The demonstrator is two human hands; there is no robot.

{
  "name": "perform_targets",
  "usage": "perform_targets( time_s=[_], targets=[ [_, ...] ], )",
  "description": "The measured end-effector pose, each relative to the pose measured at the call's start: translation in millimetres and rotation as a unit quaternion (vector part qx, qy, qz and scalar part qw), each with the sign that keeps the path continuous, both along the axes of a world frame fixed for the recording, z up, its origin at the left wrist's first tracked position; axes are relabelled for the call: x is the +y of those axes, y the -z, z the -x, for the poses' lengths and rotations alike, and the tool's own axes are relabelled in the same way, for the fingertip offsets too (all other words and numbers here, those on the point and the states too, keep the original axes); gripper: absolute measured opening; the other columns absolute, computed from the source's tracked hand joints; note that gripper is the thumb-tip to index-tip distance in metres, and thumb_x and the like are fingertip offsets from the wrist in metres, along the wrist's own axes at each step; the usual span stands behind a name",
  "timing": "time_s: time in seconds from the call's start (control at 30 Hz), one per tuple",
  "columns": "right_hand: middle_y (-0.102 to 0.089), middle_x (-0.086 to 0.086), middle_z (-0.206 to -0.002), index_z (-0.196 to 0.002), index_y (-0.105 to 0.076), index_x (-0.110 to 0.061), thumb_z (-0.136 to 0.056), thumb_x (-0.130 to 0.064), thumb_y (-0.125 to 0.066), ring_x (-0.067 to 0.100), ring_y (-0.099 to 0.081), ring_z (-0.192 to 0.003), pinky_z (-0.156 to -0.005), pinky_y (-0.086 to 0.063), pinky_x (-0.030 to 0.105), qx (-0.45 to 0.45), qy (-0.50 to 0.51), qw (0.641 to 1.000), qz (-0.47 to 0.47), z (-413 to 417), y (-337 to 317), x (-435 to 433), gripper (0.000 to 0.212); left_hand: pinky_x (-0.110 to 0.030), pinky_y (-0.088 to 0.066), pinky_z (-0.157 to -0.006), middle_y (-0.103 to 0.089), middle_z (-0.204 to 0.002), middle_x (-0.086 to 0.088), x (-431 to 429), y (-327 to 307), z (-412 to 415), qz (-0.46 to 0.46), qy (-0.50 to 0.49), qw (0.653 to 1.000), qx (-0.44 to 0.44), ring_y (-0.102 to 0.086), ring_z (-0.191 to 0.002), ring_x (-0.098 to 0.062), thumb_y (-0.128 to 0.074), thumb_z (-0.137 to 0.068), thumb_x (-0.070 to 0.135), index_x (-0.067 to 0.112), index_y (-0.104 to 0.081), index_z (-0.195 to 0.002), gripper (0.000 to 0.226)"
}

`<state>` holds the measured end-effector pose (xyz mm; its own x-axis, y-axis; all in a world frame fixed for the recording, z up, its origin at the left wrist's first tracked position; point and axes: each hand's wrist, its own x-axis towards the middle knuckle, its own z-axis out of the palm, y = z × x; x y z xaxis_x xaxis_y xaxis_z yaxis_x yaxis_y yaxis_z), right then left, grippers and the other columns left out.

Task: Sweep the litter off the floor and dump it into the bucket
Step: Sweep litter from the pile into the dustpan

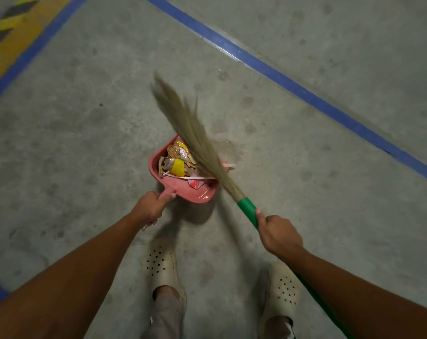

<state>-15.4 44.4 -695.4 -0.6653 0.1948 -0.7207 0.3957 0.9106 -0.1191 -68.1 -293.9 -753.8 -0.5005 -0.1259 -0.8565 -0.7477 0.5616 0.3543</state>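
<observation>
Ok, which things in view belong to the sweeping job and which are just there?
Job: grass broom in right hand; pink dustpan in left hand; litter in the dustpan. No bucket in view.
Just there: blue floor line, yellow-black hazard stripe, cream clogs.

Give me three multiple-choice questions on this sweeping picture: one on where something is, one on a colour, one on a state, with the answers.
1. Where does the litter lie?
A. In the dustpan
B. On a shelf
C. In a bag

2. What colour is the wrap on the broom handle?
A. Yellow
B. Green
C. Black

3. What is the left hand doing?
A. Hanging open
B. Pressing flat on the floor
C. Gripping the dustpan's handle

Answers:
1 A: the wrappers sit piled inside the pink pan.
2 B: a green band shows just above the right hand.
3 C: its fingers curl round the pink handle.
</observation>
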Motion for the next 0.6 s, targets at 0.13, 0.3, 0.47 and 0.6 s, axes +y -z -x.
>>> perform_targets(
  time_s=[0.13, 0.3, 0.47, 0.6],
  targets=[
    [-0.063, 0.001, -0.072, -0.094, -0.066, -0.014, -0.104, -0.062, -0.017, 0.012, -0.061, -0.062, -0.052, -0.043, 0.025, 0.007, -0.005, 1.000, 0.006, -2.6, -27.6, -4.8, 0.069, -0.025, -0.034, -0.042, -0.050, -0.061, -0.005, 18.5, -27.7, -8.5, -0.008, -0.040, 0.999, 0.016, -0.040, -0.042, -0.013, -0.055, -0.097, 0.053, 0.002, -0.060, -0.098, 0.051],
    [-0.063, 0.002, -0.073, -0.092, -0.066, -0.013, -0.103, -0.063, -0.018, 0.014, -0.063, -0.065, -0.059, -0.052, 0.028, -0.003, 0.014, 1.000, 0.014, -0.3, -94.9, -1.9, 0.069, -0.024, -0.031, -0.041, -0.048, -0.053, -0.006, 40.3, -99.3, -25.1, -0.034, -0.101, 0.993, 0.056, -0.040, -0.035, -0.015, -0.060, -0.096, 0.051, 0.009, -0.053, -0.073, 0.048],
    [-0.065, 0.004, -0.074, -0.092, -0.066, -0.013, -0.103, -0.065, -0.020, 0.017, -0.064, -0.065, -0.059, -0.053, 0.027, -0.015, 0.010, 1.000, 0.020, -3.9, -192.9, -4.7, 0.071, -0.028, -0.031, -0.046, -0.046, -0.049, -0.003, 52.3, -207.2, -35.7, -0.041, -0.143, 0.987, 0.066, -0.042, -0.037, -0.017, -0.063, -0.094, 0.052, 0.016, -0.048, -0.060, 0.051],
    [-0.064, 0.004, -0.079, -0.094, -0.066, -0.013, -0.103, -0.064, -0.020, 0.015, -0.059, -0.067, -0.062, -0.048, 0.027, -0.002, -0.013, 1.000, 0.012, -11.5, -278.9, -13.5, 0.069, -0.032, -0.036, -0.052, -0.053, -0.052, -0.006, 43.6, -303.2, -48.2, -0.027, -0.146, 0.986, 0.074, -0.047, -0.045, -0.024, -0.059, -0.080, 0.073, 0.014, -0.053, -0.061, 0.062]
  ],
)
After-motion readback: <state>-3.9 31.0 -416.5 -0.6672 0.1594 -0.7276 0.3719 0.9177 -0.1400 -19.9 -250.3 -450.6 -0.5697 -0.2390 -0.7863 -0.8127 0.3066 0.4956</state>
